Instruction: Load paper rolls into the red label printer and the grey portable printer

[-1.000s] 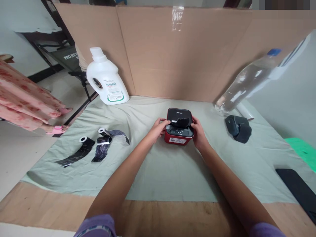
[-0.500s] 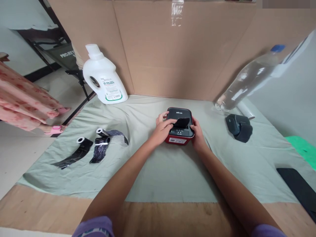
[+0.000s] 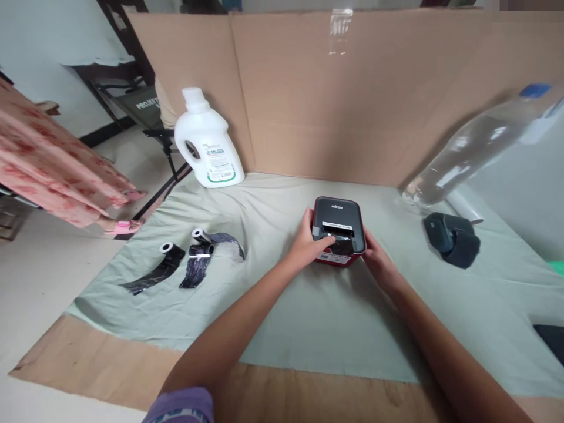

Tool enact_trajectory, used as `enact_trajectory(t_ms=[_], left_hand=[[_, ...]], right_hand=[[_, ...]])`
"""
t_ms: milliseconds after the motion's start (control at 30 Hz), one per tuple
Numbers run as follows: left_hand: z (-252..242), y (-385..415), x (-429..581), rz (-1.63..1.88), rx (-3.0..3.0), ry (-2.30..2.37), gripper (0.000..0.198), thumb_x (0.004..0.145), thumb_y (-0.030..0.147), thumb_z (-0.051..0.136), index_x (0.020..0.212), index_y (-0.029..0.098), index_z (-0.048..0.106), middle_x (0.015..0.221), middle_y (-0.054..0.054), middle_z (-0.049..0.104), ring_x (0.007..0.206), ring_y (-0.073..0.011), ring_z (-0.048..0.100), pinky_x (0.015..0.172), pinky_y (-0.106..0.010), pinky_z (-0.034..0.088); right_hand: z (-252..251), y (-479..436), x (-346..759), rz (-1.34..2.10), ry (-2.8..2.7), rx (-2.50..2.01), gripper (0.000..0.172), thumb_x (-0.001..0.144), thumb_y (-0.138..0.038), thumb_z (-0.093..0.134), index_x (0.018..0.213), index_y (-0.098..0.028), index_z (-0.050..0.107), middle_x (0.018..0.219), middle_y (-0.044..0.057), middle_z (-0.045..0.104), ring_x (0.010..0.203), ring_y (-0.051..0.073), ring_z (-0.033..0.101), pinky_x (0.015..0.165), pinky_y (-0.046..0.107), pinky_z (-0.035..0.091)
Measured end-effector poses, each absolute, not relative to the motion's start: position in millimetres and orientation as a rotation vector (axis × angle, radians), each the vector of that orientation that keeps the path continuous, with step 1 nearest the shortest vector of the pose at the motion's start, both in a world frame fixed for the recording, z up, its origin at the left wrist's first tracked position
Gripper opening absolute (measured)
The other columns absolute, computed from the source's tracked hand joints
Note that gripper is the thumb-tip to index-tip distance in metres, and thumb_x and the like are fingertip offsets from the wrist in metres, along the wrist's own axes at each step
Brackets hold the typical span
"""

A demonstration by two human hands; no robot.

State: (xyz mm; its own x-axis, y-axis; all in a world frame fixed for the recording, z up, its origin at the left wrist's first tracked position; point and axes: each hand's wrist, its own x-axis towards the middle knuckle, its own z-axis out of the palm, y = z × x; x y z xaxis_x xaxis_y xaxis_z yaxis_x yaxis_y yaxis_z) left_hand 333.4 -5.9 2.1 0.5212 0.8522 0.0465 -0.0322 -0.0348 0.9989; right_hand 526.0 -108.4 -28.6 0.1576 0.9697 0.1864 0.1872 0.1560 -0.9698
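Observation:
A small black-topped printer with a red body sits on the green cloth in front of me. From its slot a black strip hangs down over the front. My left hand grips the printer's left side, its thumb pressed on the strip by the slot. Along the right side, my right hand holds the printer, with most of its fingers hidden behind the body. To the left lie black rolls, one with its dark tail unrolled, another banded in white.
A white detergent jug stands at the back left before a cardboard panel. On the right, a clear bottle with a blue cap leans near a dark device. A person in a pink patterned garment stands at left.
The black strip, which stood up from the slot, now lies folded down over the printer's front. My left thumb has come onto it, and the view has shifted.

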Motion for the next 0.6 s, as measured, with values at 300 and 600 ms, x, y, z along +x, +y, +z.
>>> enact_trajectory(t_ms=[300, 600], left_hand=[[39, 24, 291, 0.829, 1.447, 0.617, 0.075, 0.074, 0.018, 0.068, 0.146, 0.02, 0.047, 0.137, -0.007, 0.064, 0.124, -0.0249, 0.059, 0.106, -0.035, 0.046], [73, 158, 146, 0.974, 1.336, 0.789, 0.072, 0.062, 0.017, 0.071, 0.133, 0.017, 0.06, 0.111, -0.006, 0.073, 0.099, -0.0237, 0.068, 0.089, -0.033, 0.053]], right_hand=[[-7, -83, 487, 0.549, -1.574, -1.484, 0.097, 0.082, -0.048, 0.078, 0.162, -0.028, 0.026, 0.148, 0.013, 0.056, 0.125, 0.037, 0.061, 0.108, 0.057, 0.049], [24, 91, 334, 0.668, -1.625, -1.113, 0.096, 0.079, -0.041, 0.077, 0.159, -0.029, 0.026, 0.15, 0.008, 0.055, 0.132, 0.034, 0.056, 0.111, 0.054, 0.047]])
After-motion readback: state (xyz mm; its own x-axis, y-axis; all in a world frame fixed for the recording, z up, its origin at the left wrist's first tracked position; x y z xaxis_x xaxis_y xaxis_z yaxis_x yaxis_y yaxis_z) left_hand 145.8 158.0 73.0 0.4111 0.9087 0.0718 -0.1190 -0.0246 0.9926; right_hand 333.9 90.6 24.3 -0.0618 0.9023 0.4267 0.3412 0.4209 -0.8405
